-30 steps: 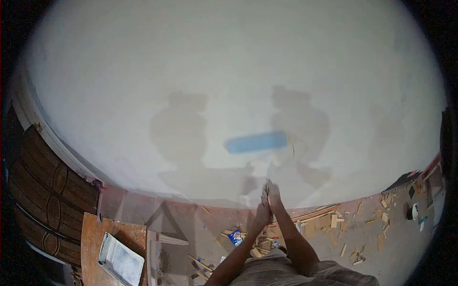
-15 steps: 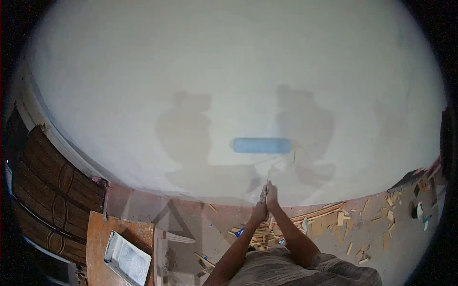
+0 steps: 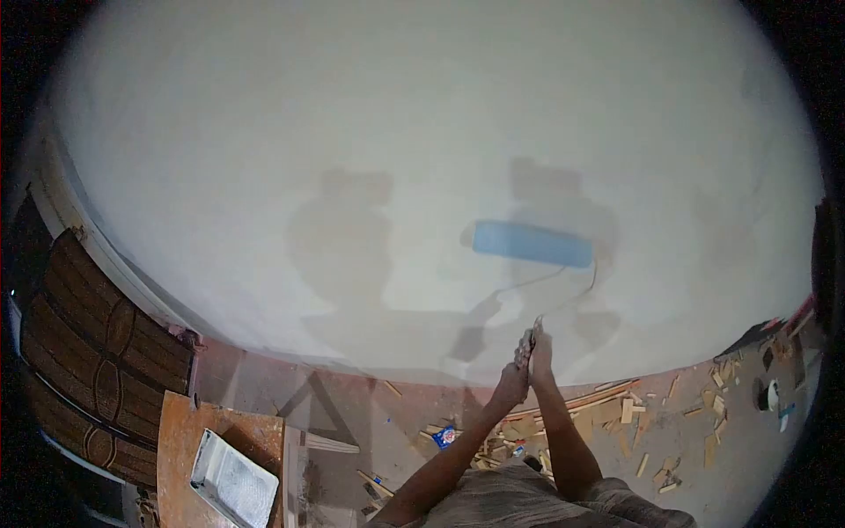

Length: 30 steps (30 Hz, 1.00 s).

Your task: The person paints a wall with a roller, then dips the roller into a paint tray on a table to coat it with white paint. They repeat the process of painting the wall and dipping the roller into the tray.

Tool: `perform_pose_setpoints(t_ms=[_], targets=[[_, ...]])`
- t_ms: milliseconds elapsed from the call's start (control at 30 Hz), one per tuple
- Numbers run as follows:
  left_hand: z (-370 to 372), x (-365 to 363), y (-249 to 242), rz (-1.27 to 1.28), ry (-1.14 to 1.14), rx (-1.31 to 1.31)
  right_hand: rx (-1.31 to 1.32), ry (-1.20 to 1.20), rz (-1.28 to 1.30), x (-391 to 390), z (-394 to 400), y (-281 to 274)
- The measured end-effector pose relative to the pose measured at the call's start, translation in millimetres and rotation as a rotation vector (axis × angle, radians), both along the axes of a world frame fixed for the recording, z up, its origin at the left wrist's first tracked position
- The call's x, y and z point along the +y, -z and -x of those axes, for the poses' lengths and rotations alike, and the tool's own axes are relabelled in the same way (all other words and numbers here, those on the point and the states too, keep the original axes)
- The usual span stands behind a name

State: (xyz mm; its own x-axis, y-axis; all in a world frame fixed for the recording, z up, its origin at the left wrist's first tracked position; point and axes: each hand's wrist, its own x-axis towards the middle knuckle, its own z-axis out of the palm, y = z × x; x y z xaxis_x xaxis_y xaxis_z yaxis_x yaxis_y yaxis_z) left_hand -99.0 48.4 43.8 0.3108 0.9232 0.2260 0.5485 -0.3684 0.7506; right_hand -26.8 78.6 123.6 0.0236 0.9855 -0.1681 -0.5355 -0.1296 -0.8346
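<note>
A paint roller (image 3: 532, 245) with a blue sleeve lies against the pale wall (image 3: 422, 114), its right end a little lower than its left. Its thin wire frame bends down from the right end to the handle. Around that handle my right hand (image 3: 542, 354) is closed. My left hand (image 3: 516, 380) grips just below it on the left side, pressed close to the right. The fingers hide most of the handle.
On a worn wooden table (image 3: 176, 440) at lower left sits a white-smeared paint tray (image 3: 236, 482). A dark carved wooden door (image 3: 106, 361) stands at far left. Wood scraps (image 3: 629, 409) and a blue packet (image 3: 444, 436) litter the floor below the wall.
The roller has moved right and slightly up along the wall and has tilted, right end down. Both hands have shifted right with it, still on the handle.
</note>
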Motion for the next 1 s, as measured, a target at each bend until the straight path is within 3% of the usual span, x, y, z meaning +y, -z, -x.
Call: perform_pose_setpoints(t_ms=[67, 133, 200, 267, 333, 367, 433, 467, 533, 567, 633, 700, 800, 867, 967, 1000], targets=[[-9, 15, -28, 0.114, 0.029, -0.042, -0.023, 0.010, 0.001, 9, -6, -39], [-13, 17, -70, 0.681, -0.057, -0.393, -0.045, 0.014, 0.017, 8, -10, -49], [-28, 17, -18, 0.677, -0.178, -0.530, -0.066, 0.011, 0.034, 5, -16, -47], [-26, -9, 0, 0.431, -0.079, -0.408, -0.134, 0.007, 0.060, -6, -18, -19], [-21, -25, 16, 0.399, -0.040, -0.335, -0.211, 0.012, 0.163, -12, -20, 36], [-18, -31, 29, 0.492, -0.055, -0.329, -0.141, 0.009, 0.179, -16, -16, 53], [-18, -31, 52, 0.374, -0.068, -0.308, -0.022, -0.012, 0.214, -24, -12, 67], [-18, -22, 61, 0.153, -0.064, -0.278, 0.036, -0.028, 0.194, -23, -11, 66], [-16, -14, 49, -0.199, -0.038, -0.222, 0.066, -0.015, 0.089, -18, -6, 27], [-13, -8, 15, -0.329, -0.014, -0.202, 0.083, -0.005, 0.043, -16, -6, 4], [-11, 8, -48, -0.311, 0.071, -0.026, 0.188, -0.047, -0.035, -2, -11, -37], [-12, 22, -89, -0.009, 0.198, 0.280, 0.150, 0.000, -0.061, 6, -16, -79], [-32, 36, -93, 0.129, 0.229, 0.303, 0.060, -0.055, -0.097, 11, -32, -95], [-56, 24, -41, 0.055, 0.115, -0.053, -0.132, -0.024, -0.050, 6, -42, -75], [-61, -3, -29, 0.695, 0.097, -0.246, -0.342, 0.016, -0.004, -9, -56, -3], [-65, -12, 1, 0.759, 0.088, -0.344, -0.370, 0.034, 0.053, -12, -58, 23]])
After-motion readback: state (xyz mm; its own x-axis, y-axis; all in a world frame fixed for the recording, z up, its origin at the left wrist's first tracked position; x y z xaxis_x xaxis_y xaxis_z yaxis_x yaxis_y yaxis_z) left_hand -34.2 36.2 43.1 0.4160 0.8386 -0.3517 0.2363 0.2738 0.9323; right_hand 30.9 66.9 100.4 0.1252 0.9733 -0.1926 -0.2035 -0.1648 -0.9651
